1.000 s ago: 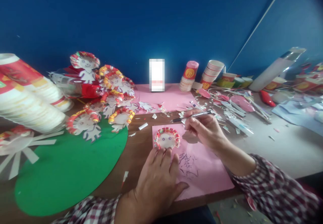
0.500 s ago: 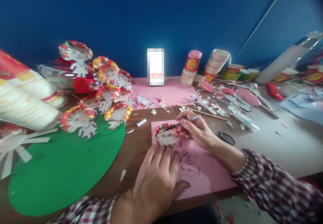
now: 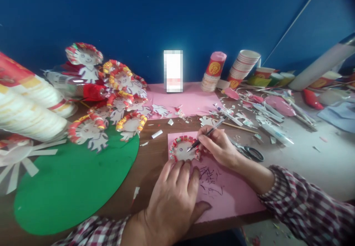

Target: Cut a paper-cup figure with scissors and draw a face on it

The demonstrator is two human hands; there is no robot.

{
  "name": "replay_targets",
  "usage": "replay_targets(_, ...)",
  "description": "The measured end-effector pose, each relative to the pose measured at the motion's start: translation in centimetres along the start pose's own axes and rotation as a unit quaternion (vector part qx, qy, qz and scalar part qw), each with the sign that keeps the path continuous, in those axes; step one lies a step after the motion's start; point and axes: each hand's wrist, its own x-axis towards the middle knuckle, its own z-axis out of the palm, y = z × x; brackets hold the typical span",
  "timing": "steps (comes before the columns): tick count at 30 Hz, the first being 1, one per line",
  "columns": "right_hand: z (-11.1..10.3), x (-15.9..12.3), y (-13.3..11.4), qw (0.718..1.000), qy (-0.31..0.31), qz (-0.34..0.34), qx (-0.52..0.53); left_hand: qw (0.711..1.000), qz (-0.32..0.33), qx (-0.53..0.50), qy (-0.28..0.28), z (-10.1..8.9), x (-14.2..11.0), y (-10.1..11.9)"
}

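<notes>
A round paper-cup cutout with a curled red, white and green rim lies on a pink sheet. Two small drawn eyes show on its pale middle. My left hand is spread flat over the cutout's lower edge and the sheet, fingers stretched out, hiding the bottom of the cutout. Between the fingers of my right hand is a pen, its dark tip at the right-hand drawn eye. Whether the tip touches the paper I cannot tell. Dark pen scribbles mark the sheet beside my left hand.
Scissors lie right of my right hand. Finished paper figures crowd a green oval sheet on the left. Stacked paper cups stand behind, near a bright blurred screen. Paper scraps and a thin stick litter the back.
My right hand has shifted the pen tip from the cutout's upper left to the right-hand eye, with the pen held more steeply. My left hand stays on the cutout. The view has swung slightly.
</notes>
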Motion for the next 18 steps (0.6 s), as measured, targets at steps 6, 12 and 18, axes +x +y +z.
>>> replay_targets(6,0.2,-0.2,0.4,0.996,-0.031,-0.009,-0.088,1.0,0.006,-0.001,0.003,0.1,0.0,-0.1)
replay_targets(12,-0.1,0.1,1.0,0.991,-0.032,-0.01,-0.13,1.0,0.005,-0.002,0.004,-0.1,0.0,-0.1)
replay_targets(18,0.0,0.1,0.8,0.99,-0.037,-0.003,-0.135,1.0,0.005,-0.005,0.002,0.0,0.0,-0.1)
